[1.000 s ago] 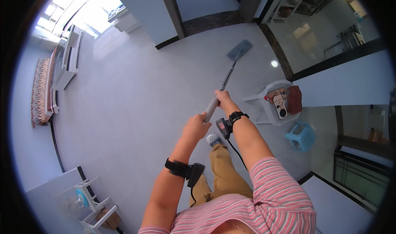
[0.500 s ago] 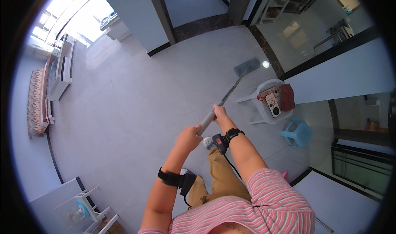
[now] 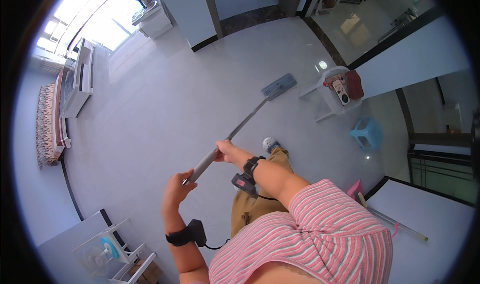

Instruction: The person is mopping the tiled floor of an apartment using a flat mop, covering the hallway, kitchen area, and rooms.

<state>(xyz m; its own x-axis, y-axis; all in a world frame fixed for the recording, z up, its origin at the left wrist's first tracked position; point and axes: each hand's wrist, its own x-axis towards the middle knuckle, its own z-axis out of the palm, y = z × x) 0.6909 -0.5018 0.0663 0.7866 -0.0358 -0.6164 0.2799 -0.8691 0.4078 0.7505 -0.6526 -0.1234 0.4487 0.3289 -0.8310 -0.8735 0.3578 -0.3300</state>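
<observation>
Both my hands grip the pole of a flat mop. My left hand is closed round the top end of the thick grey grip. Farther down, where the grip meets the thin metal shaft, my right hand is wrapped on the pole. The flat mop slants away up and to the right, and its grey-blue rectangular head lies flat on the pale tiled floor.
Right of the mop head stands a white plastic chair bearing a dark red cloth and small items. A blue stool is nearer. White cabinets line the left; a fan stands lower left, a pink dustpan lower right.
The mop head has moved left and nearer, away from the doorway side. Both hands have swung left with the pole, the left one also lower. My view has shifted too.
</observation>
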